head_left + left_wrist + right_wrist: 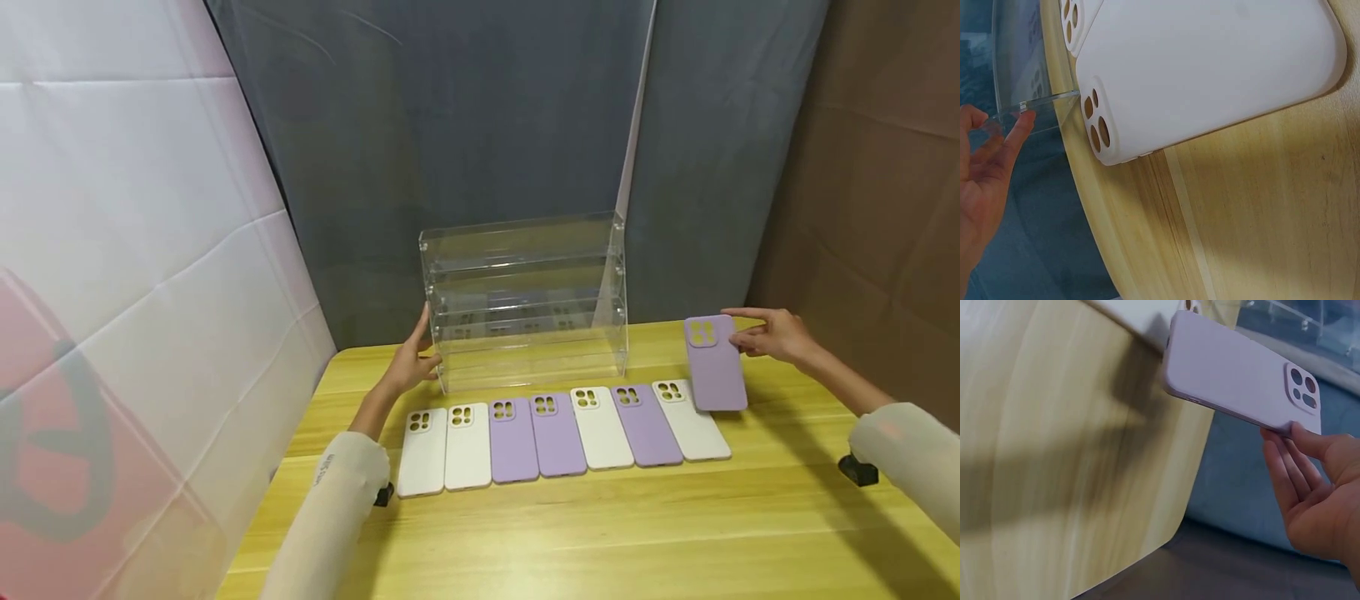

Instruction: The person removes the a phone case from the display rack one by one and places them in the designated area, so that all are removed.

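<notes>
My right hand [776,335] pinches a purple phone case [716,367] by its right edge, near the camera cutouts. The case is raised above the table and overlaps the upper corner of the rightmost white phone case [693,425]. At the back of the table stands a clear acrylic display rack [525,367] with several tiers. My left hand [408,364] grips the rack's left side, and in the left wrist view its fingertips [1024,122] meet the clear panel. A white phone case [1210,62] lies close to that panel.
A row of white and purple phone cases [513,442] lies side by side on the wooden table [562,542] before the rack. Grey cloth [510,125] hangs behind, a white printed cloth [135,208] at left, and a brown one [877,208] at right.
</notes>
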`<state>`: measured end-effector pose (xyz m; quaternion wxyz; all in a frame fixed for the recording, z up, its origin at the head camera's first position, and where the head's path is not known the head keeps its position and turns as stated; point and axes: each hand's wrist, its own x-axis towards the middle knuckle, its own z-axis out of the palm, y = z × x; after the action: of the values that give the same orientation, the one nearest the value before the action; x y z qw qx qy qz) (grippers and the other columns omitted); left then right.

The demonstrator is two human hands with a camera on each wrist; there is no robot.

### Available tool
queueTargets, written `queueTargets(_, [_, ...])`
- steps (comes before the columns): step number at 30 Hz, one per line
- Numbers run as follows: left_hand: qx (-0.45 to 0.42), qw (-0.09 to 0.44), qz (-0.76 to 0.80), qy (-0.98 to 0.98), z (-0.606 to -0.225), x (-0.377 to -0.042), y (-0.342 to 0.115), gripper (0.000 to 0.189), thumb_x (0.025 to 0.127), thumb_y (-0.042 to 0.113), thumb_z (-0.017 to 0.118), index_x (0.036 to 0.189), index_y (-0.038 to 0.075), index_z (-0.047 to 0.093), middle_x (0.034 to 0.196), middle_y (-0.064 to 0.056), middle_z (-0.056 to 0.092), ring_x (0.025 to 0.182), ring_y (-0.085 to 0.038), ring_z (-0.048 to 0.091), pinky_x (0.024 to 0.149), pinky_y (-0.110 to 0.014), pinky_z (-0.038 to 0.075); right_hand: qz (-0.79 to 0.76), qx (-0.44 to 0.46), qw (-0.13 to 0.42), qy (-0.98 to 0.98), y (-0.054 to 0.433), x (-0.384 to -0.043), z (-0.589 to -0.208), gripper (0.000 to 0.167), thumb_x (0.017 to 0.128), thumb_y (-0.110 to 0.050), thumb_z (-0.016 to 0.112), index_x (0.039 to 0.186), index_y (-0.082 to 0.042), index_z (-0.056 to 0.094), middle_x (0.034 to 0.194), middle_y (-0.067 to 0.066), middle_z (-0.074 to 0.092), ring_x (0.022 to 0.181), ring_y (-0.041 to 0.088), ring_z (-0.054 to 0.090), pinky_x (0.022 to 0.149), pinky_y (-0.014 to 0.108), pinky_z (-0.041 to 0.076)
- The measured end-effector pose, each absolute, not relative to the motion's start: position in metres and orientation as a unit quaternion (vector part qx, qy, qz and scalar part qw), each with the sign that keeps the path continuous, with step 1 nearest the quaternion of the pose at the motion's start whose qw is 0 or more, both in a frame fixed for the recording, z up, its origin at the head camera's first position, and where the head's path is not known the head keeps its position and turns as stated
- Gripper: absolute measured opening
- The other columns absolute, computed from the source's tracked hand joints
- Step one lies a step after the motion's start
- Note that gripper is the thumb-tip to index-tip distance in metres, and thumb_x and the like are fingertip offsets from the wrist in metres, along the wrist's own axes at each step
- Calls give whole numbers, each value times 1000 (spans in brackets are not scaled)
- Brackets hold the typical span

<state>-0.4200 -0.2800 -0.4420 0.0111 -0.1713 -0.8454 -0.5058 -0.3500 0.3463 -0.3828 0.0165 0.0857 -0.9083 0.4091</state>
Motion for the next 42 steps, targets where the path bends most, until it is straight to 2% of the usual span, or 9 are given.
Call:
queueTargets(5, [-175, 13, -503, -846, -441, -418, -280, 107, 100, -7, 61, 163, 49, -5, 161, -38, 23, 121, -52, 61, 69, -39, 66, 401, 74, -22, -913, 364, -350, -393, 58, 101, -3, 67, 150, 15, 41, 104, 31, 74, 80, 18, 77, 69, 29, 65])
queueTargets(10, [-177, 12, -505, -845, -438, -417, -278, 108, 100, -7, 60, 164, 47, -7, 160, -40, 23, 119, -54, 61, 75, -49, 66, 391, 54, -65, -917, 376, -350, -399, 63, 99, -4, 69, 150, 16, 37, 93, 20, 77, 79, 19, 76, 68, 30, 65])
queueTargets(13, [-174, 11, -504, -846, -437, -417, -278, 108, 100, -8, 60, 164, 48, -6, 160, -39, 24, 119, -54, 61, 76, -48, 66, 398, 50, -82, -912, 379, -348, -405, 65, 98, -3, 68, 151, 16, 35, 92, 18, 77, 79, 18, 75, 68, 31, 65])
queueTargets(17, [-172, 10, -501, -848, -436, -417, -277, 108, 100, -7, 61, 163, 50, -5, 160, -39, 25, 121, -52, 61, 74, -45, 66, 425, 49, -69, -901, 380, -345, -418, 61, 99, 0, 66, 149, 18, 36, 99, 22, 76, 78, 12, 74, 70, 31, 65])
queueTargets(24, [-172, 10, -507, -845, -437, -415, -275, 108, 100, -6, 61, 163, 50, -6, 160, -40, 25, 121, -52, 61, 76, -50, 66, 466, 55, -21, -883, 379, -339, -443, 51, 97, 7, 66, 140, 24, 44, 97, 26, 76, 74, 3, 71, 65, 30, 64])
queueTargets(31, [-179, 12, -508, -843, -438, -417, -277, 106, 101, -5, 61, 163, 51, -4, 160, -40, 24, 124, -53, 58, 76, -51, 65, 419, 47, 30, -906, 377, -331, -463, 52, 97, -2, 71, 139, 21, 49, 104, 34, 73, 72, -1, 71, 62, 27, 63])
queueTargets(36, [-173, 3, -515, -840, -438, -417, -277, 106, 101, -4, 60, 162, 53, -5, 161, -38, 22, 123, -53, 59, 76, -47, 66, 395, 21, 24, -918, 379, -326, -471, 56, 97, -10, 72, 140, 18, 51, 103, 30, 74, 74, -4, 68, 62, 22, 60])
queueTargets(42, [-174, -3, -521, -836, -437, -416, -276, 106, 101, -5, 60, 162, 53, -6, 163, -38, 18, 122, -56, 58, 76, -46, 66, 426, -2, 0, -905, 382, -324, -476, 60, 98, -11, 72, 143, 20, 46, 103, 27, 75, 75, 1, 71, 64, 26, 63])
